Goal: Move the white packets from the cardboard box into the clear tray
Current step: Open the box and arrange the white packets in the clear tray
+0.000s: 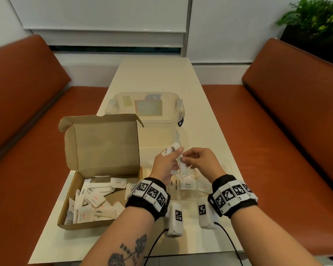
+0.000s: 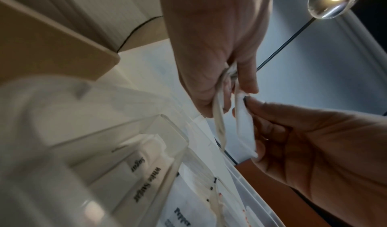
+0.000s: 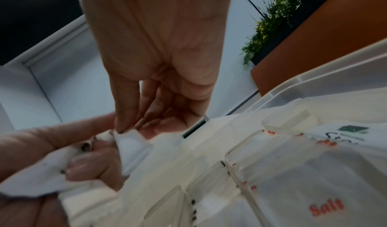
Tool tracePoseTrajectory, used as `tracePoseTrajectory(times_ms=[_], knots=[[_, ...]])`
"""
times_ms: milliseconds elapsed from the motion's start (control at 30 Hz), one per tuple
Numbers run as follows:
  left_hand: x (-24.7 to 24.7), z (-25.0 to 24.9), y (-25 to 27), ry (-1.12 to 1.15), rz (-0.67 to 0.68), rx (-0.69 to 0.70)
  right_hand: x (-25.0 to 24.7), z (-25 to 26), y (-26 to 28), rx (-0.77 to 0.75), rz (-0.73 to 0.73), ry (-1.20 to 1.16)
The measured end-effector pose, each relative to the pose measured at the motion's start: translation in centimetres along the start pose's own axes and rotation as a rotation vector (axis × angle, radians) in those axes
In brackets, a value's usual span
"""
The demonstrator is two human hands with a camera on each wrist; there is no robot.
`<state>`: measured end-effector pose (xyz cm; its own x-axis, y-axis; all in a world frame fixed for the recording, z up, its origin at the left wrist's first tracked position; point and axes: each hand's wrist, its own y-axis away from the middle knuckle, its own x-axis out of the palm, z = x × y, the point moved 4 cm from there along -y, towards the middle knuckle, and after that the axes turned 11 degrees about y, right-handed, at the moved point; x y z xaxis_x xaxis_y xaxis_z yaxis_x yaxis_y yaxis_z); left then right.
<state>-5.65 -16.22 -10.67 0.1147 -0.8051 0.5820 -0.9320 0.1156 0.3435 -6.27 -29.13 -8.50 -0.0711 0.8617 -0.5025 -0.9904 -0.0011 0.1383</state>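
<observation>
A white packet (image 1: 182, 167) hangs upright above the clear tray (image 1: 228, 166), pinched at its top by the thumb and forefinger of the right hand (image 1: 200, 162). The left hand (image 1: 166, 163) sits just beside it, its grip closed around a small bunch of further packets (image 1: 170, 150), with one finger touching the same packet. The tray lies near the front edge of the counter (image 1: 154, 77), right of centre, and its compartments already hold packets labelled sugar, pepper and salt. The cardboard box (image 1: 102, 166) stands open at the counter's front left, many packets loose inside. A clear lidded tub (image 1: 146, 106) sits behind the tray.

This looks like the sorting step: one packet being drawn from the bunch. The next move likely calls for reading its label, blurred here, and lowering it into the matching compartment.
</observation>
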Motion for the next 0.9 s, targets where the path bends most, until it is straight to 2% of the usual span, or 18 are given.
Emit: tracePoseTrajectory(times_ms=[133, 267, 467, 767, 900], knots=[[-1.4, -0.3, -0.4, 0.162, -0.132, -0.028, 0.6, -0.6, 0.1, 0.081, -0.070, 0.001], [-2.9, -0.6, -0.7, 0.309, -0.174, -0.045, 2.4, -1.3, 0.7, 0.157, -0.054, 0.127], [-3.8, -0.7, -0.8, 0.369, -0.179, -0.035, 5.8, -1.2, 0.7, 0.080, -0.009, 0.413], [-4.6, -0.5, -0.8, 0.374, -0.182, -0.049, 7.7, -1.7, 1.1, 0.074, 0.005, 0.594], [-4.8, -0.4, -0.9, 0.376, -0.183, -0.058, 7.6, -2.1, 1.0, 0.060, 0.000, 0.592]])
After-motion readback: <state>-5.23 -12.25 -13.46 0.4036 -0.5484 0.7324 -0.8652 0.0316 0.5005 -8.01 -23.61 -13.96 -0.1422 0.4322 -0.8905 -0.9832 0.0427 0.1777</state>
